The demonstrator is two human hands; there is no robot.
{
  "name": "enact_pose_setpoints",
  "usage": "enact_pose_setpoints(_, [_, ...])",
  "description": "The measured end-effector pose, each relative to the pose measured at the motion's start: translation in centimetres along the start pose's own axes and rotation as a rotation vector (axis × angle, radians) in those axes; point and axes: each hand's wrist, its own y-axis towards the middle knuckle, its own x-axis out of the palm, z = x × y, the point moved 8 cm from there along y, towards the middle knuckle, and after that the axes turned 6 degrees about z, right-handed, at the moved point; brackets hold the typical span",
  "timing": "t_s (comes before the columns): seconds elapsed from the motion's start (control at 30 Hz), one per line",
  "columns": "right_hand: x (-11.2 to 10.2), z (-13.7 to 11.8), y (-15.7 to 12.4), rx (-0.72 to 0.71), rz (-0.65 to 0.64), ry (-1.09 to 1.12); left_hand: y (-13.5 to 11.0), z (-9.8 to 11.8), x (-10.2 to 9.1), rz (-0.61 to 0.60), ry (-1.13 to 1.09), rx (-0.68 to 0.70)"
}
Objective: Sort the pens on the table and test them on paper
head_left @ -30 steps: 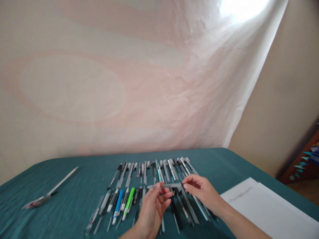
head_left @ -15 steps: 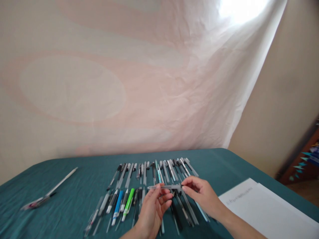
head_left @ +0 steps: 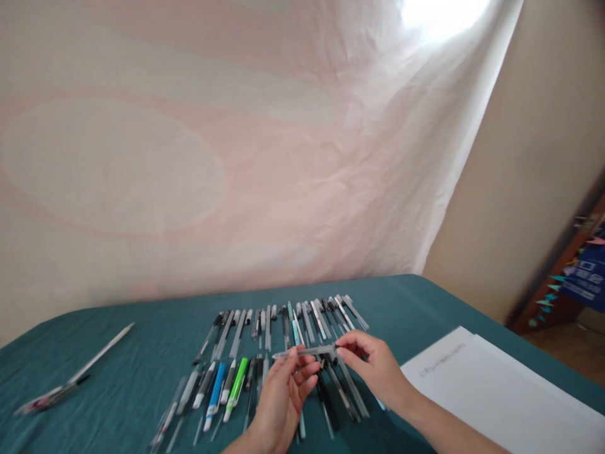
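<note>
A clear pen barrel is held level above the table between my two hands. My left hand pinches it near its pointed left end, thumb and forefinger closed and the other fingers curled loosely. At the barrel's right end, the thumb and fingertips of my right hand close on a small dark part. Whether that part is joined to the barrel I cannot tell. Beneath the hands lie rows of pens and pen parts, among them a green marker and a blue marker.
White paper sheets with faint writing lie at the right. On the left side rest a long white pen-like stick and a blurred clear packet. The green cloth covers the table; a pale curtain hangs behind.
The view has swung slightly right, so the table's contents sit further left in the picture. My hands keep the same grip, with the barrel now tilted up a little at its right end.
</note>
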Motion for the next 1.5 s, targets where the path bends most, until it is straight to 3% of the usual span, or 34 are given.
enact_pose_setpoints(0.57, [0.3,-0.4,-0.5,-0.063,0.015,-0.146,-0.7,0.2,0.9,-0.055,0.061,0.010])
enact_pose_setpoints(0.83, [0.9,-0.2,-0.4,0.005,-0.142,-0.020,-0.6,0.3,0.8,-0.046,0.077,0.027])
enact_pose_setpoints(0.97, [1.0,-0.4,-0.5,-0.043,-0.151,-0.081,-0.9,0.4,1.1,-0.070,0.083,0.028])
enact_pose_setpoints(1.17, [1.4,0.9,-0.8,0.037,-0.192,-0.047,-0.8,0.3,1.0,-0.065,0.081,0.022])
enact_pose_setpoints(1.33, [0.6,-0.7,-0.6,-0.101,-0.152,-0.175,-0.5,0.4,0.7,-0.039,0.068,0.028])
enact_pose_setpoints(1.5, [0.9,-0.9,-0.6,-0.142,-0.179,-0.239,-0.7,0.3,0.9,-0.043,0.078,0.022])
